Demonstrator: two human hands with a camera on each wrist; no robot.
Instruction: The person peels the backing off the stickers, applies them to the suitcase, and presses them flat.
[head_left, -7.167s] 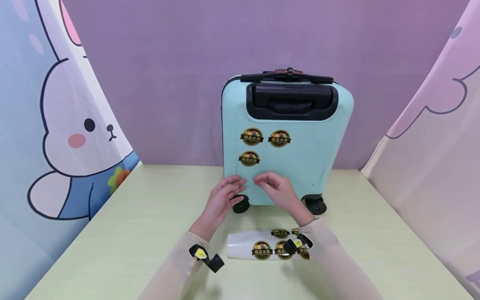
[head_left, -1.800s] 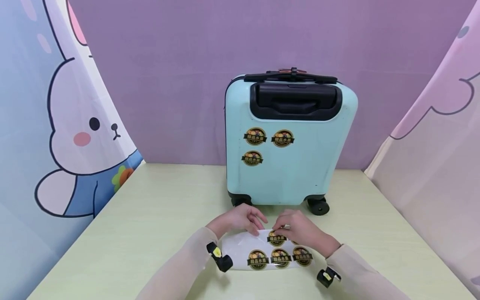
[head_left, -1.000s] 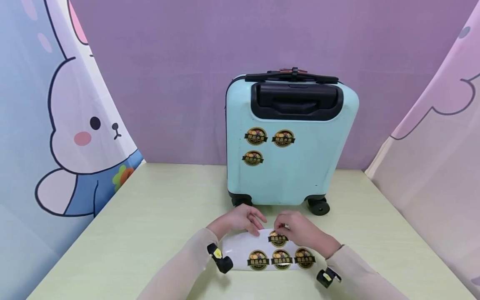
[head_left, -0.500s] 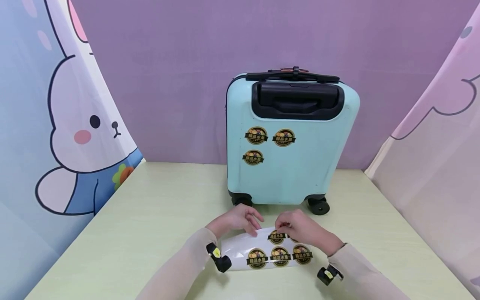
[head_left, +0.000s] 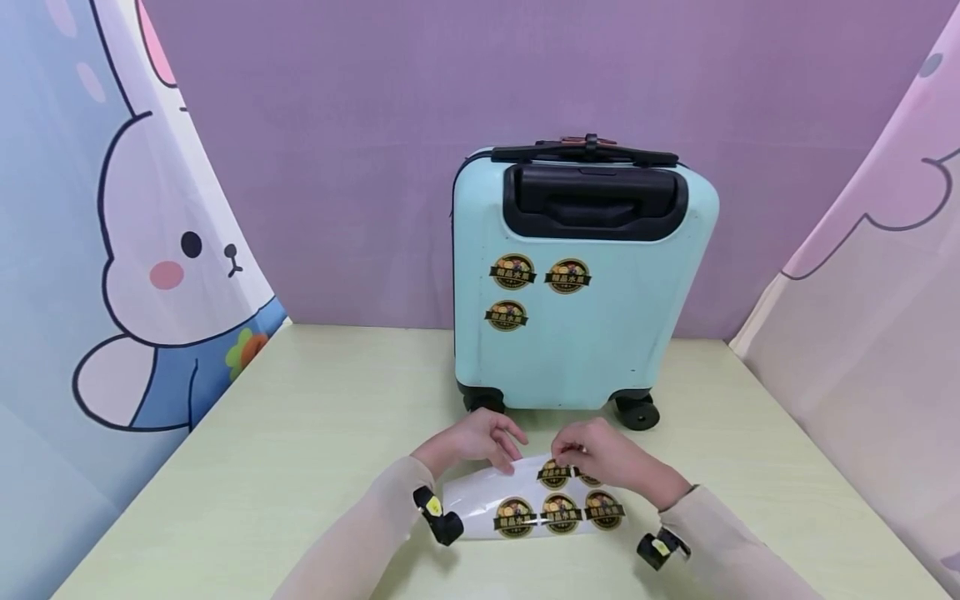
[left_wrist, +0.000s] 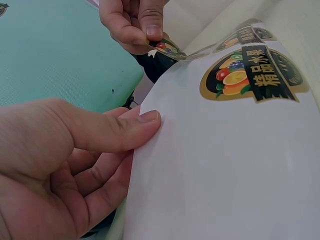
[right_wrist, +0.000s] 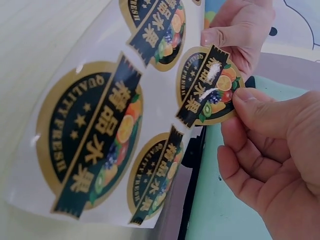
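A white sheet (head_left: pixel 480 496) bearing several round black-and-gold fruit stickers is raised at its far edge in front of the suitcase. My left hand (head_left: pixel 476 437) pinches that edge, its thumb (left_wrist: pixel 145 127) on the printed face and the fingers behind. At the same edge, my right hand (head_left: pixel 600 454) pinches one sticker (right_wrist: pixel 207 85) by its rim between thumb and forefinger. In the left wrist view this sticker's edge bends up from the sheet. The mint-green suitcase (head_left: pixel 585 342) stands upright behind both hands, with three matching stickers on the left of its front.
The suitcase has a black recessed handle (head_left: pixel 596 204) and black wheels (head_left: pixel 637 412) on the pale tabletop (head_left: pixel 337 400). A purple cloth (head_left: pixel 337 167) hangs behind it. Printed curtains (head_left: pixel 150 225) close off both sides. A black camera strap sits on each wrist.
Both hands have come down from the suitcase's lower front to the sheet, which had lain on the table. Lately the sheet has tilted slightly, and the right hand has shifted slightly right.
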